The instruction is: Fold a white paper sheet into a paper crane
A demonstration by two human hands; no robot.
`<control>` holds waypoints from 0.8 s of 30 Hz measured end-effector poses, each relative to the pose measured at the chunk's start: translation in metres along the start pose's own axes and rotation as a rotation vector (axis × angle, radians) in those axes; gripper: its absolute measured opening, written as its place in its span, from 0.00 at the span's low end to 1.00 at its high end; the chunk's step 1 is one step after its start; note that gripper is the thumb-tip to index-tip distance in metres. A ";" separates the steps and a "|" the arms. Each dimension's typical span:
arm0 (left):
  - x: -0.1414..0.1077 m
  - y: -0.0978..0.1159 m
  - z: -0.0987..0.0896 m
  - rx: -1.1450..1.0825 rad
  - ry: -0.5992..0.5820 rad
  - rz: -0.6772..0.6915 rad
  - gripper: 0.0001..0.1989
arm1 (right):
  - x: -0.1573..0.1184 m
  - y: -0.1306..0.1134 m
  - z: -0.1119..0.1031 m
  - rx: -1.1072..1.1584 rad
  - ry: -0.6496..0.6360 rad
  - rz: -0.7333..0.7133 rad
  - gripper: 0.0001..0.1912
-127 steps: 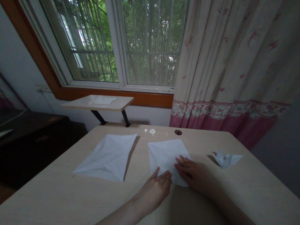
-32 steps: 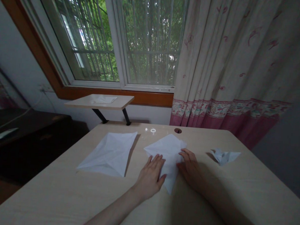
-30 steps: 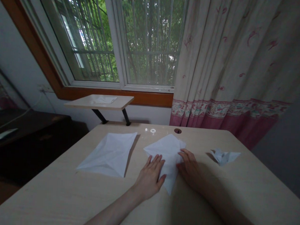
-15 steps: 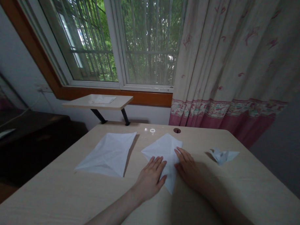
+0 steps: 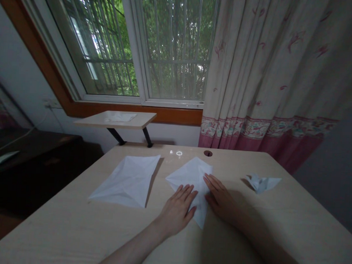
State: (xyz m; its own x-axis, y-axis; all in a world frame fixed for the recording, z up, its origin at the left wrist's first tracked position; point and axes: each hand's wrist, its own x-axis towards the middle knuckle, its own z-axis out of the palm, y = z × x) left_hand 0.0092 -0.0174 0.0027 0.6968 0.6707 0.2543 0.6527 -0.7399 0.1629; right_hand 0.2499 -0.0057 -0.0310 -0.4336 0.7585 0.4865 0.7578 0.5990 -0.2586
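A sheet of white paper (image 5: 189, 171), partly folded into a kite-like shape, lies on the pale wooden table (image 5: 103, 237). My left hand (image 5: 177, 207) rests flat on its left and lower middle, fingers stretched out. Along the paper's right edge lies my right hand (image 5: 220, 197), its fingers extended and the tips touching the paper. Both hands cover part of the sheet, so some folds are hidden. Left of it is a creased, unfolded white sheet (image 5: 128, 180). To the right sits a small folded paper bird (image 5: 261, 183).
A small raised shelf (image 5: 141, 121) on black brackets stands at the back left, with white paper (image 5: 120, 116) on it. A round cable hole (image 5: 208, 153) is near the table's back edge. Behind are a barred window and a patterned curtain (image 5: 270, 73).
My right hand has shifted slightly left along the paper's right edge, and the left fingers have edged a little right. The other papers have not moved.
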 end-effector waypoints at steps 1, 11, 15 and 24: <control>0.000 0.000 0.000 0.003 0.007 0.001 0.22 | -0.001 0.001 0.001 0.004 -0.006 0.002 0.31; -0.001 0.006 -0.004 0.025 0.055 0.007 0.21 | 0.000 0.001 -0.004 0.038 -0.032 0.009 0.36; -0.002 0.007 -0.006 0.016 0.041 0.015 0.23 | 0.001 0.000 -0.007 0.080 -0.045 0.012 0.38; -0.001 0.008 -0.012 0.019 -0.003 0.032 0.23 | 0.001 -0.001 -0.014 0.149 -0.051 0.001 0.38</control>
State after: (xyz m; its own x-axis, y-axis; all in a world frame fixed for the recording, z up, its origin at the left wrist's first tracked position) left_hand 0.0105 -0.0244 0.0155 0.7179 0.6472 0.2565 0.6359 -0.7596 0.1367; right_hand 0.2553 -0.0096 -0.0189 -0.4598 0.7692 0.4437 0.6796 0.6264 -0.3818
